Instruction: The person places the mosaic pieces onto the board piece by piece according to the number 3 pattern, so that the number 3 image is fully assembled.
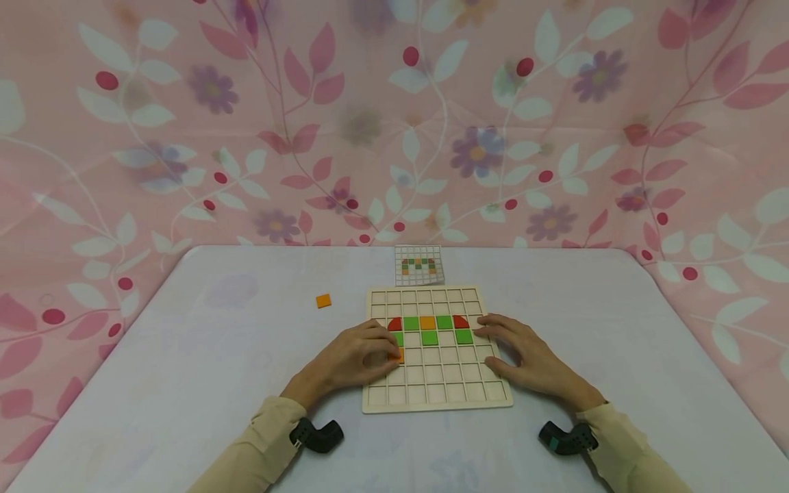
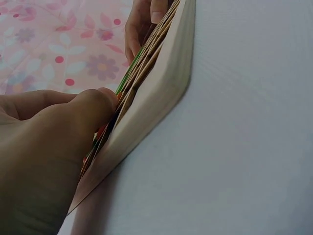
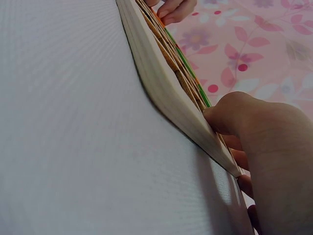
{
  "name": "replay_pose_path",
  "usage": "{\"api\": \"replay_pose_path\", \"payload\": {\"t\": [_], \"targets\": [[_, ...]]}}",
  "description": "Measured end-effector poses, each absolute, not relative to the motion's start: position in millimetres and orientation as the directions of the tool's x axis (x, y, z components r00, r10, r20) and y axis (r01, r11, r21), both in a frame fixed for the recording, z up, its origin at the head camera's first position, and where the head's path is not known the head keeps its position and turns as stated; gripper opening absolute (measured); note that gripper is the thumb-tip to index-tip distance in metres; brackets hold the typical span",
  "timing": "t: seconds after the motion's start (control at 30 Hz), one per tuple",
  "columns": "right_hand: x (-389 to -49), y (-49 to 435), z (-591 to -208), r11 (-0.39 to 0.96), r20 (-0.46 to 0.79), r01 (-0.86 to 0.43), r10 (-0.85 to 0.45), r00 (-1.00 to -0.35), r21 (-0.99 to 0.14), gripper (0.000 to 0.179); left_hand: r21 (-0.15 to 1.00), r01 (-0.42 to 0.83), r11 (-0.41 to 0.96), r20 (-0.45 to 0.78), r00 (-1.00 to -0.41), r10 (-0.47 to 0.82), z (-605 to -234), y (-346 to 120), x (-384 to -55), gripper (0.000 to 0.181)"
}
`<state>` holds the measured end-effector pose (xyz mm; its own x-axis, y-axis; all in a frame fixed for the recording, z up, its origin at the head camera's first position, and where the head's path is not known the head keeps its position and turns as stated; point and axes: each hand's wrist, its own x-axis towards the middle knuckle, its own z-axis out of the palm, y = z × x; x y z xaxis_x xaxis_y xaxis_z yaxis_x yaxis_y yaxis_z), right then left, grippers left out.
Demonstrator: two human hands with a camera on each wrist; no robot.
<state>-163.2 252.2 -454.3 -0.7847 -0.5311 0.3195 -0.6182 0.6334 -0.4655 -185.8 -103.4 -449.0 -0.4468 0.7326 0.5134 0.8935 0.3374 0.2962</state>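
A pale wooden grid board (image 1: 444, 394) lies in front of me. Its third row holds two red quarter-round tiles (image 1: 460, 322) at the ends, with green tiles (image 1: 411, 323) and an orange tile (image 1: 427, 322) between. Three green tiles (image 1: 429, 337) sit one row lower. At the board's left side my left hand (image 1: 364, 352) has thumb and fingertips around another orange tile (image 1: 401, 355), which they partly cover. My right hand (image 1: 530, 356) rests at the right edge, thumb and fingers spread and touching the board. In the right wrist view its thumb (image 3: 230, 115) lies on the rim.
One loose orange tile (image 1: 323, 300) lies on the white tablecloth (image 1: 246, 329) left of the board. A small pattern card (image 1: 419, 274) with a coloured grid stands just beyond the board. Behind the table hangs a pink floral cloth (image 1: 370, 137).
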Motion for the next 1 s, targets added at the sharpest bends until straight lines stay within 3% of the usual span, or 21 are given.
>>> {"api": "replay_pose_path", "payload": {"t": [0.17, 0.43, 0.7, 1.0], "targets": [[-163.6, 252.2, -455.6, 0.632, 0.32, -0.619, -0.532, -0.784, -0.467, 0.045, 0.33, 0.878, 0.346, 0.507, -0.474, 0.72, -451.0, -103.4, -185.6, 0.012], [-164.1, 252.6, -456.0, 0.636, 0.315, -0.616, -0.532, -0.786, -0.465, 0.045, 0.534, 0.777, 0.333, 0.52, -0.613, 0.595, -452.9, -104.6, -187.3, 0.009], [-164.4, 252.7, -454.2, 0.636, 0.315, -0.615, -0.531, -0.787, -0.466, 0.044, 0.497, 0.719, 0.486, 0.494, -0.695, 0.523, -447.9, -108.9, -192.2, 0.013], [-163.2, 253.3, -456.2, 0.631, 0.313, -0.611, -0.528, -0.789, -0.478, 0.045, 0.42, 0.588, 0.692, 0.506, -0.784, 0.359, -445.5, -125.5, -212.9, 0.015]]}}
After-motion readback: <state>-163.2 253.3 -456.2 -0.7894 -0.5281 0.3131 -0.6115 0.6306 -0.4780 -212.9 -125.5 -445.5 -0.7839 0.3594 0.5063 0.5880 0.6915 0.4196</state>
